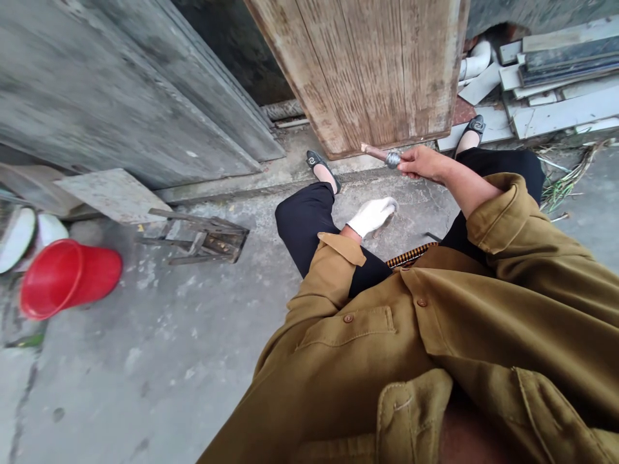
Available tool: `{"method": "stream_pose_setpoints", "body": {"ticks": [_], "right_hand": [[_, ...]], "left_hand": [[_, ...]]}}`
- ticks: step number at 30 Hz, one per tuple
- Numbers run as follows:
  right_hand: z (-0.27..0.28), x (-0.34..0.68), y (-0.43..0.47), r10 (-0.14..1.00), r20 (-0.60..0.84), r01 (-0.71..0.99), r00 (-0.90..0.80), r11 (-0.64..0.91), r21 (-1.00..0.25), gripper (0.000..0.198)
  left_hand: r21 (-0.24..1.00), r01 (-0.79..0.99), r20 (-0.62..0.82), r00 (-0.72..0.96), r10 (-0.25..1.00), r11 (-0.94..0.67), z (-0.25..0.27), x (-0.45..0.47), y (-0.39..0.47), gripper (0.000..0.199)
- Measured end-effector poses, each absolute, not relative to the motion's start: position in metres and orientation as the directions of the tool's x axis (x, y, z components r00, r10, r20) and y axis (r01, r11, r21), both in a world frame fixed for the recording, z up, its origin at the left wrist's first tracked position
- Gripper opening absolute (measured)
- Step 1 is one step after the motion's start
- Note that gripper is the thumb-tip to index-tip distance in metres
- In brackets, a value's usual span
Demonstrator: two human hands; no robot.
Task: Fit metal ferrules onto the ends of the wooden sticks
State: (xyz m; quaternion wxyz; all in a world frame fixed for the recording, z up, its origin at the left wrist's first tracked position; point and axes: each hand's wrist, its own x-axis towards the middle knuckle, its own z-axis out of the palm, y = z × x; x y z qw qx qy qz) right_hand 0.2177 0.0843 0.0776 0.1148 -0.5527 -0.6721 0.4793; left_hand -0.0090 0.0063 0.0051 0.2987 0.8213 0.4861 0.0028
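Observation:
My right hand (420,162), bare, is wrapped round the end of a wooden stick (375,152) that points left. Near my fingers the stick is wound with a thick bundle of thin grey strand (393,160), thread or wire, I cannot tell which. A fine strand hangs from the bundle down to my left hand (371,216). That hand wears a white glove and is closed, its fingers pinched around the strand. A grey curved edge shows at the gloved fingertips; what it is I cannot make out.
A wooden door panel (362,71) stands just ahead of my feet. Left lie a small wooden stool (207,238) on its side and a red bucket (53,277). White boards (565,113) and a white pipe (476,61) are piled at the right.

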Motion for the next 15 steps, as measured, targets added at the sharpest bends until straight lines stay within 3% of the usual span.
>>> {"method": "stream_pose_setpoints", "body": {"ticks": [2,5,7,10,11,12,13,15], "right_hand": [[0.073,0.21,0.084,0.824,-0.431,0.774,-0.368,0.015,-0.632,0.021],[0.063,0.2,0.08,0.744,-0.53,0.907,-0.407,0.26,-0.331,0.026],[0.057,0.196,0.074,0.606,-0.674,0.899,-0.422,0.376,-0.224,0.019],[0.054,0.196,0.066,0.192,-0.849,0.843,-0.493,0.349,-0.41,0.012],[0.057,0.199,0.066,0.082,-0.83,0.809,-0.551,0.293,-0.509,0.012],[0.061,0.202,0.067,0.044,-0.78,0.767,-0.625,0.223,-0.602,0.011],[0.067,0.208,0.069,0.077,-0.717,0.718,-0.693,0.161,-0.677,0.011],[0.079,0.219,0.076,0.306,-0.556,0.595,-0.773,0.045,-0.803,0.012]], "left_hand": [[0.467,0.79,-0.32,0.569,0.758,-0.396,0.006,-0.008,0.004,0.038],[0.371,0.805,-0.329,0.581,0.745,-0.464,0.007,-0.008,0.002,0.037],[0.337,0.815,-0.314,0.569,0.76,-0.471,0.006,-0.009,0.001,0.035],[0.337,0.821,-0.304,0.559,0.771,-0.462,0.002,-0.01,0.002,0.031],[0.358,0.817,-0.305,0.56,0.77,-0.452,0.001,-0.011,0.004,0.031],[0.397,0.814,-0.296,0.551,0.781,-0.424,-0.001,-0.012,0.007,0.031],[0.445,0.81,-0.277,0.53,0.801,-0.382,-0.002,-0.013,0.01,0.032],[0.532,0.795,-0.229,0.464,0.856,-0.29,-0.003,-0.016,0.016,0.035]]}}
